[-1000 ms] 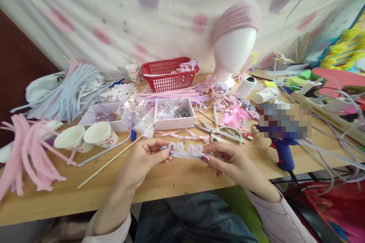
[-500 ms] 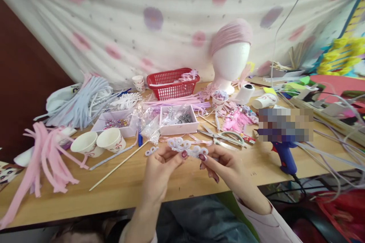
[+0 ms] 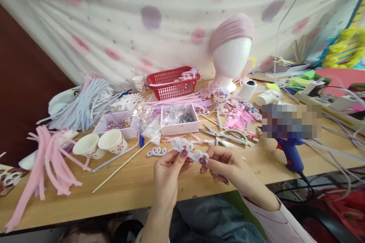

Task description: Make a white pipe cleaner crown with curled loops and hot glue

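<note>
Both my hands hold a strip of pale lilac pipe cleaner curled into loops (image 3: 188, 149) just above the wooden table (image 3: 134, 186). My left hand (image 3: 169, 171) pinches its left part between thumb and forefinger. My right hand (image 3: 225, 163) pinches its right end. A second small curled pipe-cleaner piece (image 3: 156, 152) lies on the table just left of my left hand. A thin wooden stick (image 3: 121, 167) lies slanted further left.
Scissors (image 3: 225, 134), a blue glue gun (image 3: 291, 153) and a white box of small parts (image 3: 179, 118) lie beyond my hands. Two paper cups (image 3: 99, 144), pink pipe cleaners (image 3: 48, 159), a red basket (image 3: 172, 82) and a foam head (image 3: 232, 57) stand around.
My hands have drawn closer together and tilted the looped strip. A small curled piece now lies on the table left of my left hand. The view shifted to the right.
</note>
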Tool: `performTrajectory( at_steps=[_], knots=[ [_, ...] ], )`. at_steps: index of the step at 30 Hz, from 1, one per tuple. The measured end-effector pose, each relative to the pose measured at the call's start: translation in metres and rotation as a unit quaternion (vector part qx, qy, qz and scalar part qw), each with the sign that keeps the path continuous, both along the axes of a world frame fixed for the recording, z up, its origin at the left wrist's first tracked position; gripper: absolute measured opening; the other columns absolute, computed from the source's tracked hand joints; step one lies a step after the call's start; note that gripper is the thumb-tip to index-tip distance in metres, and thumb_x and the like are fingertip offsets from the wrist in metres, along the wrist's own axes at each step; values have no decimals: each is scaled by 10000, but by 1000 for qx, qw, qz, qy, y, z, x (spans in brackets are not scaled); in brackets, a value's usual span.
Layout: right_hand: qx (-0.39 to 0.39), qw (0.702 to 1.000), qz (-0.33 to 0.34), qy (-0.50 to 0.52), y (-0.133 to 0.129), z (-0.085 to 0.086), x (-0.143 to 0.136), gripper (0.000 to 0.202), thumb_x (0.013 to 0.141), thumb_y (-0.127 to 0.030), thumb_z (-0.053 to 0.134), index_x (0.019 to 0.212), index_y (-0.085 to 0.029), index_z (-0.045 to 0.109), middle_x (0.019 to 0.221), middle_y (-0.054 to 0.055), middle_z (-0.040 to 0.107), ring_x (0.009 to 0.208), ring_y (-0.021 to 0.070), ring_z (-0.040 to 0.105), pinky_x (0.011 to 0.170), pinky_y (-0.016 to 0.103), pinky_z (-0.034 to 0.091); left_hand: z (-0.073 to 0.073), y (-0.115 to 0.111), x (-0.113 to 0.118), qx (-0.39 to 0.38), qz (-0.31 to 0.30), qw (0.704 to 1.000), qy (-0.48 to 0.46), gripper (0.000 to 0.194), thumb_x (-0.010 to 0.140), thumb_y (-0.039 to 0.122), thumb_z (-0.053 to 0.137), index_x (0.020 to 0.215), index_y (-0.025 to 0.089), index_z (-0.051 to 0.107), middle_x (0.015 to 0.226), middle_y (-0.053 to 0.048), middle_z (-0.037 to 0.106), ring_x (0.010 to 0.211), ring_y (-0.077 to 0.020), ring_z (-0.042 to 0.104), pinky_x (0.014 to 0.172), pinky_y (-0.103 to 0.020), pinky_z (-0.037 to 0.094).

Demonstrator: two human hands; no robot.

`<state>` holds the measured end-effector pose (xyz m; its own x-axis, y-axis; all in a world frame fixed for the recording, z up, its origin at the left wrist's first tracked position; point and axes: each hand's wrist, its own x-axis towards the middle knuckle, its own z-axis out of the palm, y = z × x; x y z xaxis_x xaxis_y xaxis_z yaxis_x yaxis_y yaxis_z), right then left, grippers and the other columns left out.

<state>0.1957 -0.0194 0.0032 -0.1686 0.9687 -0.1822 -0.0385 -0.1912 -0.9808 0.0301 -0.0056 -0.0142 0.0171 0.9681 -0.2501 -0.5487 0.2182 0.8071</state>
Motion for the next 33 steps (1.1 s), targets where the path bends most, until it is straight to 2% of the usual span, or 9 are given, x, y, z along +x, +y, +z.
performTrajectory(
  at_steps=[5, 10, 13, 15, 16, 20, 24, 29, 33],
  knots=[
    [-11, 999, 32, -1, 4, 0, 1, 320, 731, -451, 770, 705, -173, 615, 663, 25, 722, 427, 67, 510, 365, 162, 336, 3, 0, 0, -18, 12, 1000, -15, 292, 492, 329, 974, 638, 169, 779, 630, 4, 760, 559, -89, 700, 556, -133, 585],
    [-11, 998, 63, 10, 8, -11, 5, 327, 771, -465, 762, 734, -179, 609, 661, 12, 709, 442, 76, 535, 400, 179, 398, 7, 0, 1, -19, 41, 999, 29, 333, 462, 357, 980, 642, 159, 781, 627, -14, 762, 540, -89, 691, 542, -128, 573],
    [67, 997, 41, -9, 11, -8, 7, 306, 795, -464, 760, 886, -181, 684, 856, 50, 742, 707, 146, 674, 642, 249, 547, 7, -1, 1, -7, 41, 997, 61, 316, 487, 379, 967, 619, 160, 782, 617, -17, 756, 543, -92, 680, 544, -133, 568],
    [130, 991, -2, -35, 15, -2, 7, 310, 833, -444, 737, 1014, -196, 696, 1011, 69, 734, 929, 191, 683, 829, 301, 547, 7, -1, 1, 8, 27, 996, 89, 290, 532, 387, 947, 618, 160, 789, 614, -19, 749, 561, -96, 671, 550, -138, 565],
    [154, 987, -14, -49, 17, 1, 6, 309, 853, -432, 720, 1060, -205, 689, 1036, 68, 725, 965, 200, 674, 856, 315, 538, 7, -2, 1, 14, 12, 995, 103, 281, 546, 387, 939, 620, 159, 792, 611, -22, 745, 568, -103, 667, 548, -144, 563],
    [194, 976, 35, -94, 25, 13, -1, 280, 902, -392, 671, 1122, -219, 682, 902, 31, 698, 773, 165, 639, 680, 283, 520, 6, -3, 1, 32, -61, 987, 142, 257, 611, 392, 900, 681, 160, 816, 626, -39, 748, 584, -135, 664, 555, -190, 573],
    [160, 982, 77, -62, 29, 16, -7, 204, 888, -373, 685, 915, -170, 695, 775, 14, 669, 653, 128, 600, 602, 249, 485, 8, -4, 1, 47, -122, 977, 169, 217, 675, 371, 864, 748, 169, 837, 650, -56, 762, 614, -151, 674, 559, -193, 565],
    [168, 985, 33, -21, 28, 9, -10, 234, 864, -402, 711, 845, -174, 659, 731, 3, 642, 633, 127, 593, 585, 249, 481, 13, -8, 2, 47, -104, 980, 165, 201, 687, 364, 857, 742, 172, 838, 646, -57, 759, 575, -133, 652, 546, -176, 548],
    [193, 981, -6, -23, 27, 5, -14, 214, 871, -388, 701, 879, -182, 646, 764, 9, 653, 637, 126, 600, 577, 245, 472, 12, -8, 1, 46, -129, 976, 167, 230, 696, 389, 852, 751, 165, 840, 656, -69, 763, 570, -140, 657, 562, -192, 562]
  ],
)
